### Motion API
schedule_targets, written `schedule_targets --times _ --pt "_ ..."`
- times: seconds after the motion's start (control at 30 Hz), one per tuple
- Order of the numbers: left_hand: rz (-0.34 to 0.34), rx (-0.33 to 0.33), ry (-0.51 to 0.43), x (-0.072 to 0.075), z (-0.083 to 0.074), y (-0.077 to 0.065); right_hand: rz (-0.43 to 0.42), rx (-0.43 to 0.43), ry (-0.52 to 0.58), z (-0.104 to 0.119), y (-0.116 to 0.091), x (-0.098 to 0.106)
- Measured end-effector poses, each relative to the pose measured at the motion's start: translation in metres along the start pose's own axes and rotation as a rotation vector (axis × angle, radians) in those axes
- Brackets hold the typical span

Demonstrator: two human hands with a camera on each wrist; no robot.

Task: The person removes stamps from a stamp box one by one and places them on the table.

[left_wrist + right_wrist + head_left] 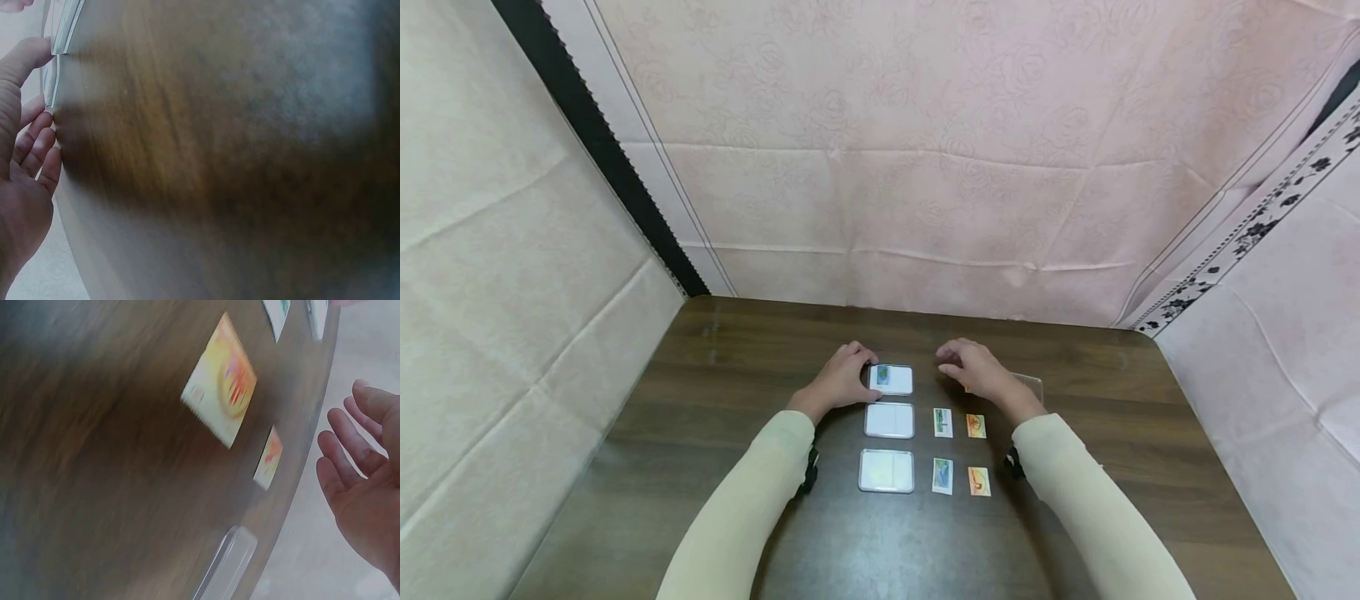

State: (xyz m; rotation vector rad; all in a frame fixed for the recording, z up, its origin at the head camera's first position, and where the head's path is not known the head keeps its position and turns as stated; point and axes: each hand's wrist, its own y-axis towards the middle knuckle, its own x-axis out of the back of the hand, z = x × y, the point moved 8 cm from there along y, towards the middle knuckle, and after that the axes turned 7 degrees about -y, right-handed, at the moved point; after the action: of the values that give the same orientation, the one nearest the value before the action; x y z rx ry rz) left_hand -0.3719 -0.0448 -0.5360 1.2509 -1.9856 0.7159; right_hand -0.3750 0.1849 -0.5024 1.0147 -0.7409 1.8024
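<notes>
My left hand holds the farthest of three flat clear cases by its left end, thumb at the near edge and fingers at the far edge. A blue-green stamp lies in that case. In the left wrist view the thumb and fingers meet the case's rim. My right hand is over the table to the right, fingers loosely bent, with nothing in it. Near it in the right wrist view lie two orange stamps with toothed edges.
Two more clear cases lie in a column nearer me. Right of them are a green-and-white stamp, a blue stamp and orange stamps. A transparent box is partly behind the right wrist.
</notes>
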Motion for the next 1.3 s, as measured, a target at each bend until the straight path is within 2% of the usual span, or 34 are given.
schedule_targets --times 0.53,0.97,1.3 --pt "0.003 0.017 0.012 0.000 0.002 -0.001 0.032 0.073 0.016 0.047 0.024 -0.019" --pt "0.007 0.003 0.022 -0.002 0.002 0.002 0.065 0.096 -0.040 0.062 0.035 -0.030" --pt "0.002 -0.008 0.029 0.000 -0.002 0.001 0.073 0.093 -0.066 0.061 0.044 -0.045"
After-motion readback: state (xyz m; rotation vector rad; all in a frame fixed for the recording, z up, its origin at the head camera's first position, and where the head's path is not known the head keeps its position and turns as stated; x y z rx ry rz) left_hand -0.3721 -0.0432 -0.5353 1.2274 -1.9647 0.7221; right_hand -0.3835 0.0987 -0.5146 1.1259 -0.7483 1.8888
